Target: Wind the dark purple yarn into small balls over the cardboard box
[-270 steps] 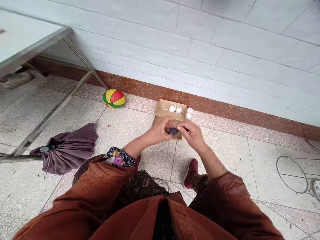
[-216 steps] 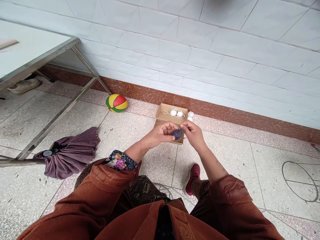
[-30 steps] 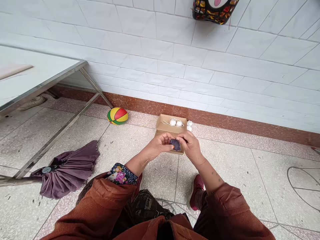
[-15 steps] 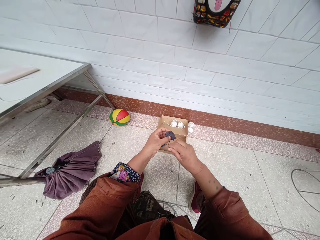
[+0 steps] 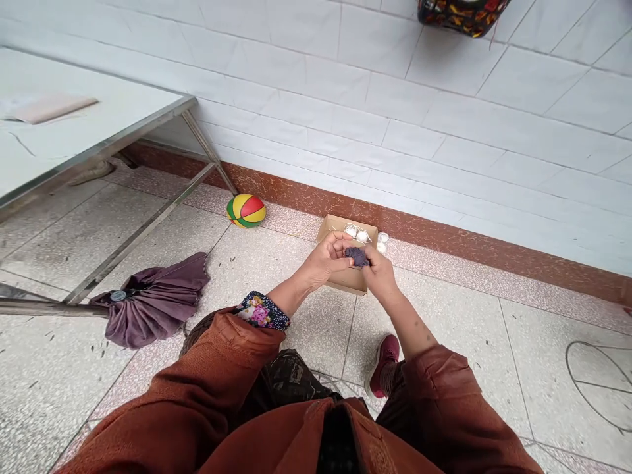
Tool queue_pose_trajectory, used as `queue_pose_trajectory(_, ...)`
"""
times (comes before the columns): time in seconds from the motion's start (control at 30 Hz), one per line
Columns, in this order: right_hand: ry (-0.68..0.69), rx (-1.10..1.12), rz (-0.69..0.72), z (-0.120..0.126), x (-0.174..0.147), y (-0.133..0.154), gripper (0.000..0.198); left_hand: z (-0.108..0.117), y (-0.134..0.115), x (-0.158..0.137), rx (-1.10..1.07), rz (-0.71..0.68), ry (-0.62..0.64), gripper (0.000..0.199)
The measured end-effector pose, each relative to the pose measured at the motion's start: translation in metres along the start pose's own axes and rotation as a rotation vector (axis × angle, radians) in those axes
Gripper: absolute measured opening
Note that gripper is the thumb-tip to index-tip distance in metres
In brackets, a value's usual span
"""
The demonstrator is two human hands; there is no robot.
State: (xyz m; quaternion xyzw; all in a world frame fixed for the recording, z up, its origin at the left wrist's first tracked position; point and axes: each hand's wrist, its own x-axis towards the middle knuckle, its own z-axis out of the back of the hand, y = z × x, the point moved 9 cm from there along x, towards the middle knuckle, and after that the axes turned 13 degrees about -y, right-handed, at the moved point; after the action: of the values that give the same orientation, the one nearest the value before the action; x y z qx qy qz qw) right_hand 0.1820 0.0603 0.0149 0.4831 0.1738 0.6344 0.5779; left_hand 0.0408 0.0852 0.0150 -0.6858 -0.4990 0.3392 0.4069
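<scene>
A small dark grey-purple bundle of yarn (image 5: pixel 356 257) is held between both hands above an open cardboard box. My left hand (image 5: pixel 326 260) pinches its left side with thumb and fingers. My right hand (image 5: pixel 380 273) is closed on its right end; some of those fingertips are hidden. Below and behind the hands, the cardboard box (image 5: pixel 348 284) stands on the floor with its lid raised toward the wall. White balls of thread (image 5: pixel 362 236) lie in the lid part, and more white pieces (image 5: pixel 383 238) sit just right of the box.
A red, yellow and green ball (image 5: pixel 246 210) rests by the wall. A folded purple umbrella (image 5: pixel 158 303) lies beside the metal-framed table (image 5: pixel 99 118) on the left. A wire ring frame (image 5: pixel 600 382) is on the floor at right. A patterned bag (image 5: pixel 464 16) hangs above.
The hands have come closer together around the yarn. My right hand has moved up from the strand below onto the bundle's right end. The camera view has also shifted.
</scene>
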Motion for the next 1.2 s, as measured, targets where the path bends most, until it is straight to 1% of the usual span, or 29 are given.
queue_pose_trajectory(0.1,0.037,0.007,0.012,-0.011,-0.011,-0.002,0.026,0.012,-0.001,0.005,0.011,-0.023,-0.124,0.055)
queue_pose_trajectory(0.17,0.048,0.013,0.034,-0.014,-0.015,-0.001,0.028,0.017,-0.002,0.007,0.041,-0.046,-0.172,0.051)
queue_pose_trajectory(0.23,0.065,-0.01,0.061,-0.017,-0.019,0.004,0.025,0.02,-0.003,0.008,0.078,-0.071,-0.203,0.047)
queue_pose_trajectory(0.3,0.094,-0.016,0.113,-0.019,-0.022,0.014,0.025,0.023,-0.004,0.01,0.121,-0.088,-0.224,0.044)
queue_pose_trajectory(0.37,0.118,0.019,0.198,-0.018,-0.024,0.03,0.028,0.023,-0.003,0.011,0.17,-0.095,-0.23,0.04)
queue_pose_trajectory(0.43,0.115,0.06,0.279,-0.01,-0.025,0.046,0.029,0.023,-0.001,0.012,0.216,-0.094,-0.224,0.037)
queue_pose_trajectory(0.5,0.072,0.06,0.304,0.002,-0.019,0.054,0.031,0.021,0.003,0.012,0.249,-0.074,-0.197,0.037)
queue_pose_trajectory(0.57,-0.001,0.029,0.272,0.018,-0.009,0.051,0.032,0.017,0.009,0.01,0.254,-0.04,-0.143,0.043)
queue_pose_trajectory(0.67,-0.112,-0.005,0.173,0.035,0.006,0.034,0.031,0.003,0.015,0.003,0.21,0.009,-0.01,0.053)
queue_pose_trajectory(0.73,-0.155,-0.013,0.096,0.038,0.011,0.019,0.029,-0.007,0.015,-0.001,0.164,0.025,0.077,0.056)
queue_pose_trajectory(0.8,-0.14,-0.013,0.025,0.031,0.01,0.006,0.027,-0.013,0.012,-0.004,0.115,0.023,0.12,0.055)
queue_pose_trajectory(0.87,-0.08,-0.005,-0.023,0.019,0.005,-0.002,0.021,-0.013,0.009,-0.003,0.081,0.01,0.108,0.05)
queue_pose_trajectory(0.93,-0.026,0.006,-0.045,0.008,-0.002,-0.005,0.018,-0.009,0.007,0.0,0.093,-0.005,0.062,0.043)
queue_pose_trajectory(1.07,0.013,0.027,-0.017,-0.002,-0.011,-0.002,0.023,-0.001,0.003,0.003,0.186,-0.032,-0.012,0.036)
queue_pose_trajectory(1.2,0.042,0.015,0.004,-0.008,-0.014,-0.001,0.025,0.002,0.0,0.003,0.203,-0.052,-0.054,0.035)
